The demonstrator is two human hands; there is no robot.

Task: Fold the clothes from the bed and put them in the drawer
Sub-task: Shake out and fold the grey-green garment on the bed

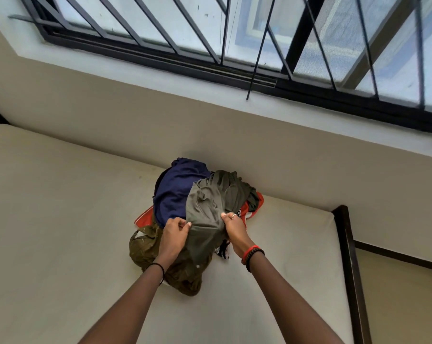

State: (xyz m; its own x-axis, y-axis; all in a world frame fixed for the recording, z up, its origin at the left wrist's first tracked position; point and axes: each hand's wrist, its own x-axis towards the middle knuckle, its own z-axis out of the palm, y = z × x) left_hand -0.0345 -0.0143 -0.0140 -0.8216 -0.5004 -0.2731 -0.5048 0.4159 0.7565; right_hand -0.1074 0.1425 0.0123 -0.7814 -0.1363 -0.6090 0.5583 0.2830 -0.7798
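A heap of clothes lies on the beige bed [61,219] close to the wall. On top is an olive-grey garment [210,202]. My left hand [174,234] pinches its near left edge and my right hand [234,229] grips its near right edge. Beside it, to the left, sits a navy blue garment [175,192]. An orange-red garment [145,218] shows beneath the pile on both sides. A brown-olive garment [148,247] lies at the front, partly under my left wrist. No drawer is in view.
A beige wall [135,115] rises right behind the heap, with a barred window [259,40] above it. The dark wooden bed frame [349,256] runs along the mattress's right edge. Bare mattress stretches left and in front of the heap.
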